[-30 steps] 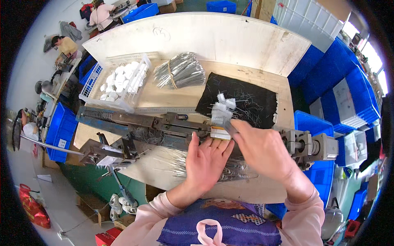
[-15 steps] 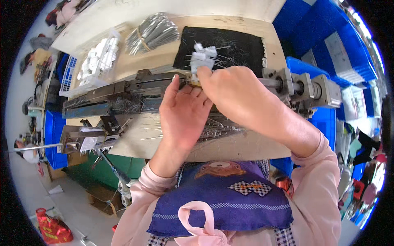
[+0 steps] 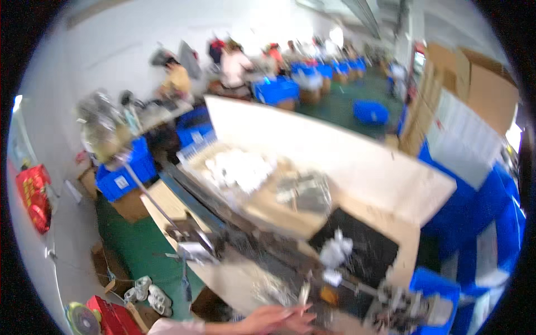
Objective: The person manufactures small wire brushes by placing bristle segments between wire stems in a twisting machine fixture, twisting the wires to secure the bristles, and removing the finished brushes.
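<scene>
**Pale desk (image 3: 223, 286), dark machine (image 3: 273, 243), one blurred left hand (image 3: 271, 319)**

The largest thing is a single desk, its flat top pale and wood-coloured. One long white board (image 3: 329, 151) stands upright along its far edge, smooth and straight-topped apart from the bend of the lens. One machine of dark metal runs slantwise across the desk, a long narrow bar with a blocky grey end at the right. Two blue plastic bins flank the desk: a left bin (image 3: 125, 173) and a right bin (image 3: 435, 295).

Behind the machine lies one black cloth (image 3: 373, 239), flat and four-sided. To its left are one pale plastic basket (image 3: 192, 148), with an openwork side, and one bundle (image 3: 304, 191) of grey metal lengths. The basket holds a heap of rounded white pieces (image 3: 240, 170), too blurred to count.

One hand, the left, shows clearly enough to name, at the lower edge near the machine's close side, its fingers stretched to the right. Blur hides whether they are apart, together or clamped on anything; the right hand cannot be made out.

One lumpy white clump (image 3: 336, 250) sits at the cloth's near left part, beyond the machine. One small yellow-orange piece (image 3: 329, 295) is below it, right of the fingers. Thinnest of all are the loose wires (image 3: 272, 290), shiny strands beyond count, just above the hand.
</scene>
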Available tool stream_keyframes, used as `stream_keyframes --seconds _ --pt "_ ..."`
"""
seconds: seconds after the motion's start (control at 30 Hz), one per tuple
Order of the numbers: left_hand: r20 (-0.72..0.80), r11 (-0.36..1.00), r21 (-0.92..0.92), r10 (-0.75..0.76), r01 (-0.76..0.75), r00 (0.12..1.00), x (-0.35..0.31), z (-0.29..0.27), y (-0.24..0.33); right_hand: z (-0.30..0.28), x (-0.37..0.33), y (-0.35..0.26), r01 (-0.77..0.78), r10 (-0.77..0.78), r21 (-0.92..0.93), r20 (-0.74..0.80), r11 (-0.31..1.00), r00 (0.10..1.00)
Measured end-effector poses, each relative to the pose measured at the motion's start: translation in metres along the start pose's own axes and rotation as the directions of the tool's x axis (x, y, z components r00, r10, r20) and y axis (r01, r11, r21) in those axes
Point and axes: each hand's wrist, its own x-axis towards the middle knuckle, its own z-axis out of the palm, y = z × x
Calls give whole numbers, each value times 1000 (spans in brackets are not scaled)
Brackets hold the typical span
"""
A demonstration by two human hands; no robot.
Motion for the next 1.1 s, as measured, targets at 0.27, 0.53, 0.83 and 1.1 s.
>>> stream_keyframes --seconds 0.27,0.53,0.83,1.1 --pt "-1000 -166 12 14 986 15 -206 -50 4 -90 -5 3 179 120 514 -496 839 860" --pt "-978 -196 178 72 964 195 -172 -29 0 -145 -2 14 146 436 761 -505 632 745" --pt "112 844 -119 -512 523 852 40 14 63 -187 59 -38 550 -73 381 -771 743 632" --pt "-267 988 26 -143 155 953 -1 22 -24 -175 79 17 45 -3 53 -607 998 795"
